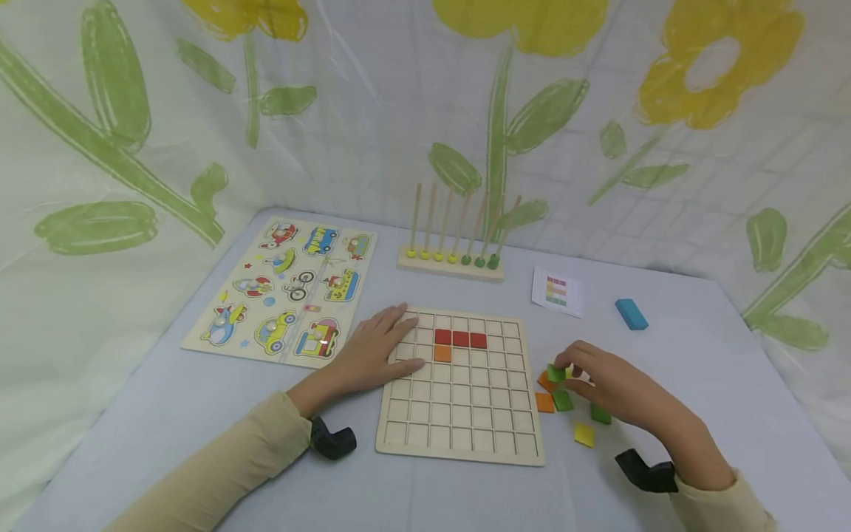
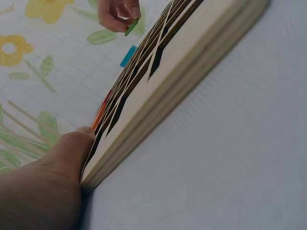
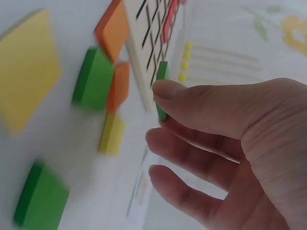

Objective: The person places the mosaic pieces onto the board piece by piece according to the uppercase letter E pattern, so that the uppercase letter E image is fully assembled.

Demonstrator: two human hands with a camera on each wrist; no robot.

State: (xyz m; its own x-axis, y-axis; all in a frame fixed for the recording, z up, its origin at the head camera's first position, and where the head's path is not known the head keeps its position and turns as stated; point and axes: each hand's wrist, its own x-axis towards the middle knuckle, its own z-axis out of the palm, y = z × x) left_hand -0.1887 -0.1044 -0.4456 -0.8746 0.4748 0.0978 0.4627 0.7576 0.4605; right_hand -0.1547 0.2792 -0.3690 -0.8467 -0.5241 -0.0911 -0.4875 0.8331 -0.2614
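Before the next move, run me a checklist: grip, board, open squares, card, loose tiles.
1. Grip on the green tile: ok; the right hand pinches it between thumb and fingers.
2. Board held: ok; the left hand rests on its left side.
3. Open squares: ok; only three red tiles and one orange tile lie on it.
4. Card details: cannot tell; coloured rows show, but too small to read surely.
5. Loose tiles sorted by colour: not ok; orange, green and yellow lie mixed.
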